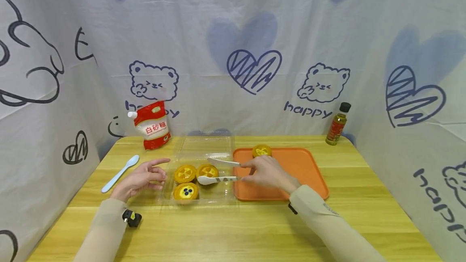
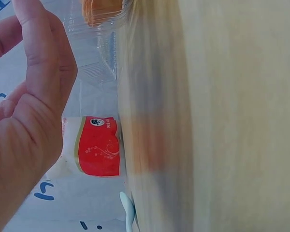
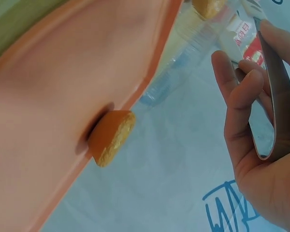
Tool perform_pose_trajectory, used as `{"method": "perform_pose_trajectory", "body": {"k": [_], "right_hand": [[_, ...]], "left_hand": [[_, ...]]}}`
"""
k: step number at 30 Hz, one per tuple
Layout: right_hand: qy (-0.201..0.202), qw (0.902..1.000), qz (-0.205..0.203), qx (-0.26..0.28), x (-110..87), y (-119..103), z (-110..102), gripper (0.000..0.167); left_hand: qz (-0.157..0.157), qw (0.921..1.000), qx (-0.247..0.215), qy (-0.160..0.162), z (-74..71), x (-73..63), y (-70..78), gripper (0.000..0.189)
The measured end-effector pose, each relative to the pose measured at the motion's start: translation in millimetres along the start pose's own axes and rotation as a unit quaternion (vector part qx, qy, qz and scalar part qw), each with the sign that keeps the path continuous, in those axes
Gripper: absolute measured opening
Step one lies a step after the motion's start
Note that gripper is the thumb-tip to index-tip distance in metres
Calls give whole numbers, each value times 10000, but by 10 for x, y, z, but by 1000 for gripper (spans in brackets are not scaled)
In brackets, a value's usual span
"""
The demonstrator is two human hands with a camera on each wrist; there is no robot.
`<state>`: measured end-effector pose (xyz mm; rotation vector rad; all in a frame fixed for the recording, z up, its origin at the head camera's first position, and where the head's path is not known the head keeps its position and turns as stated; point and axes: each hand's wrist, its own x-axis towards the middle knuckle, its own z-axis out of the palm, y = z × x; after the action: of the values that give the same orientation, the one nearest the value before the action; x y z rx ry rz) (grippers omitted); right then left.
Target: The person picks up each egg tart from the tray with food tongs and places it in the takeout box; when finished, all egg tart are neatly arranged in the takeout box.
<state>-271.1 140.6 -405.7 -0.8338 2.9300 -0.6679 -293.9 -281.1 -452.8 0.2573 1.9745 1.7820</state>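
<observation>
Between its thumb and fingers my right hand (image 1: 267, 172) holds a pair of metal tongs (image 3: 279, 96), whose two arms stand apart over the clear plastic box (image 1: 222, 195). Inside that box sit two fruit-topped tarts, one the left tart (image 1: 185, 173), the other the right tart (image 1: 207, 170) beside the lower tong tip. A third tart (image 1: 186, 191) with dark berries lies in front of them. Another tart (image 1: 261, 150) rests at the back edge of the orange tray (image 1: 302, 173). My left hand (image 1: 143, 178) hovers left of the box, fingers loosely bent, holding nothing.
A red and white sugar bag (image 1: 153, 126) stands at the back left. A light blue spoon (image 1: 121, 174) lies on the wooden table (image 1: 218, 233) at the left. At the back right is a bottle (image 1: 337, 124) with a black cap. The box's lid (image 1: 205, 146) leans open behind it.
</observation>
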Motion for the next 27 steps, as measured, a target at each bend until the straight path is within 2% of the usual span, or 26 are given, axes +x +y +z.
{"method": "perform_pose_trajectory", "body": {"k": [9, 16, 27], "right_hand": [[-40, 9999, -74, -119, -24, -6, -34, 44], [84, 9998, -169, -36, -22, 22, 1, 43], [226, 9973, 260, 641, -86, 106, -1, 44]], "left_hand": [[-15, 10000, -25, -13, -1, 3, 1, 73], [-24, 10000, -10, -8, 5, 2, 13, 73], [-50, 10000, 33, -3, 13, -14, 23, 73]]}}
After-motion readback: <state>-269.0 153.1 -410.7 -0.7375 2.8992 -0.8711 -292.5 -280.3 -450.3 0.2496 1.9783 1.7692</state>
